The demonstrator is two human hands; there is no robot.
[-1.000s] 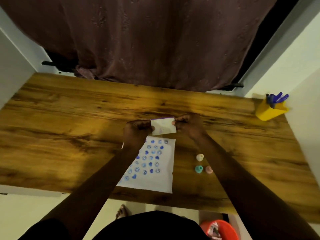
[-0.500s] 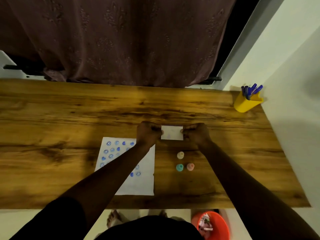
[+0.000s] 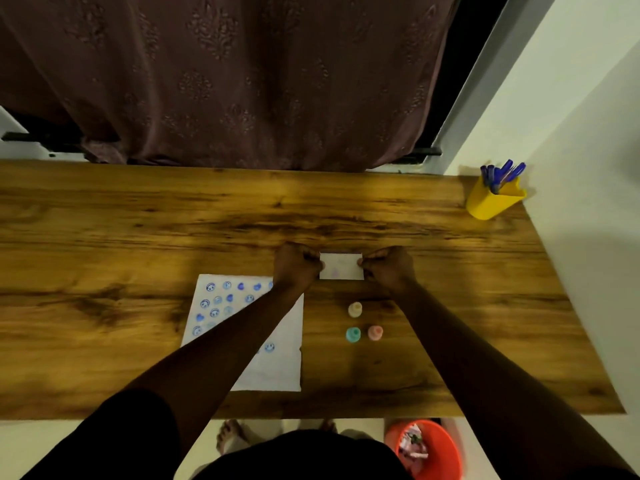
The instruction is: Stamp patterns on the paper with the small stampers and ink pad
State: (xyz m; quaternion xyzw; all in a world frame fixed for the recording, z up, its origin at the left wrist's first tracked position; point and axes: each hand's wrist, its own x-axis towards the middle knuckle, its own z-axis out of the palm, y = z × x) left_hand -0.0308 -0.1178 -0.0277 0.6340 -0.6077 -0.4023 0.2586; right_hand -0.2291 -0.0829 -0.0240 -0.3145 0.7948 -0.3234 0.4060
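- Left hand (image 3: 297, 266) and right hand (image 3: 388, 268) each have a closed grip on an end of the small white ink pad (image 3: 341, 267).
- Three little stampers (yellow (image 3: 355, 309), teal (image 3: 353, 334), pink (image 3: 375, 332)) stand on the bench (image 3: 104, 220) beside the stamped paper (image 3: 277, 368).

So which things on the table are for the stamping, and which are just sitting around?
For the stamping:
paper with blue prints
cream stamper
teal stamper
pink stamper
white box, probably the ink pad, held by left hand and right hand

Just sitting around:
yellow pen cup
orange bin
curtain
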